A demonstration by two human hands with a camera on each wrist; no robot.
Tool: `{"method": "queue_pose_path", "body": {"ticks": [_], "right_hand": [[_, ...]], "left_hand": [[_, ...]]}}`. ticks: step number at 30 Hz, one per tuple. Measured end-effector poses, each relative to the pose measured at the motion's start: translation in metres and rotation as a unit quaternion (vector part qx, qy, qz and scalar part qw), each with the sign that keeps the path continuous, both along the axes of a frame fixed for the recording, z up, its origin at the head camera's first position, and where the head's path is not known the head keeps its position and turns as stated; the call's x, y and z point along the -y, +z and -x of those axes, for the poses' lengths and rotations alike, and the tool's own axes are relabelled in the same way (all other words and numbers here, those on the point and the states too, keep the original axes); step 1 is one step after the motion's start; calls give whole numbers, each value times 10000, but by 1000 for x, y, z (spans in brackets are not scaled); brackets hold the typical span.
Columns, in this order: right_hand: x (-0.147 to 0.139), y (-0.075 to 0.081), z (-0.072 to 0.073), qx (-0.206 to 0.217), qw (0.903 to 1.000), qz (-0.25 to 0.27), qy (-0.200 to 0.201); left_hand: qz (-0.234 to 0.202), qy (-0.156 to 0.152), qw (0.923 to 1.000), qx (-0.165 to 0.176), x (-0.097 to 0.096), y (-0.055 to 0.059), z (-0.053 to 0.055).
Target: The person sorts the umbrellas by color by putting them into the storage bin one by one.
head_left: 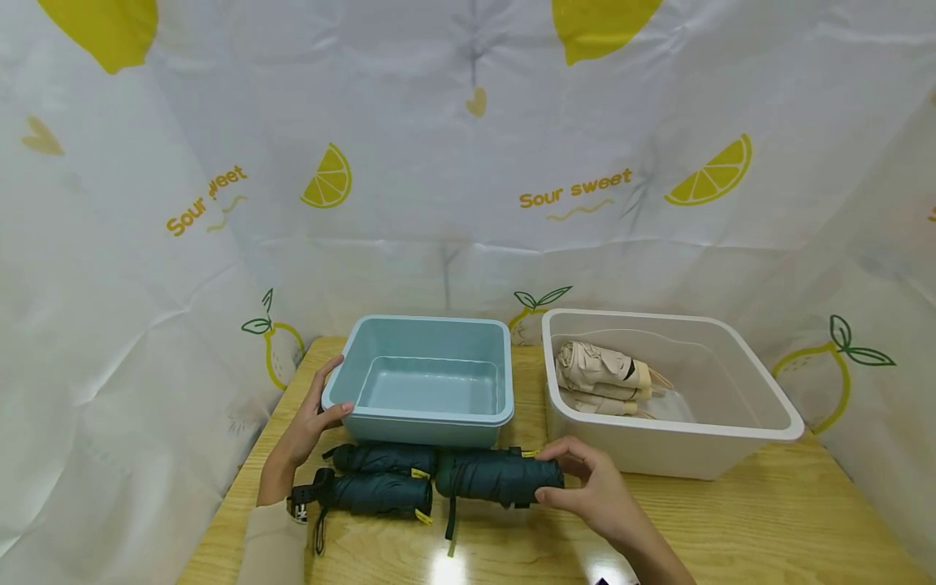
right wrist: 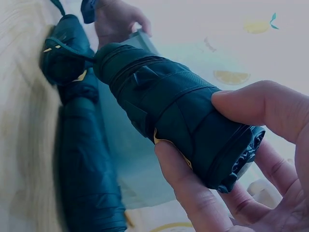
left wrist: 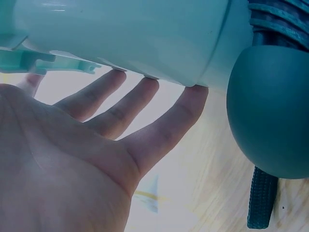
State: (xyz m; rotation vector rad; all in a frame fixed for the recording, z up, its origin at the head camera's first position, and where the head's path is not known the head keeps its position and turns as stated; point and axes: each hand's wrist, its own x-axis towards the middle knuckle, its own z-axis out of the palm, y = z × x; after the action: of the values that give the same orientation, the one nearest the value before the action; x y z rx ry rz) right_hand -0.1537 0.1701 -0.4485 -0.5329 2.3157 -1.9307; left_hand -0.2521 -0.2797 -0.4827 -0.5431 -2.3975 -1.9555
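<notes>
My right hand (head_left: 588, 487) holds the end of a folded dark green umbrella (head_left: 497, 478), thumb and fingers round it. In the right wrist view this umbrella (right wrist: 169, 111) slants up, its rounded handle pointing away from the palm. Another green umbrella (right wrist: 89, 159) lies beside it, mostly hidden in the head view. My left hand (head_left: 303, 426) touches the left front corner of a light blue bin (head_left: 427, 418), fingers spread. Extended fingers (left wrist: 164, 130) meet its outer wall in the left wrist view. Two more folded green umbrellas (head_left: 383, 493) (head_left: 383, 457) lie in front of the bin.
To the right stands a larger white bin (head_left: 651, 451), with several beige folded umbrellas (head_left: 595, 366) at its left end. Both bins rest on a wooden table (head_left: 790, 520). A white sheet with lemon prints (head_left: 439, 203) hangs behind and at both sides.
</notes>
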Motion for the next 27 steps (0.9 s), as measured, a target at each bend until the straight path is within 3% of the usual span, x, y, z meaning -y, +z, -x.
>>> {"method": "queue_pose_path", "body": {"ticks": [8,27], "right_hand": [[-1,15,-1,-146,9994,283,164],[7,46,12,66,9979,519,390]], "left_hand": [[20,2,10000,4,0,-1,0],[-1,39,10000,48,2,0,1]]}}
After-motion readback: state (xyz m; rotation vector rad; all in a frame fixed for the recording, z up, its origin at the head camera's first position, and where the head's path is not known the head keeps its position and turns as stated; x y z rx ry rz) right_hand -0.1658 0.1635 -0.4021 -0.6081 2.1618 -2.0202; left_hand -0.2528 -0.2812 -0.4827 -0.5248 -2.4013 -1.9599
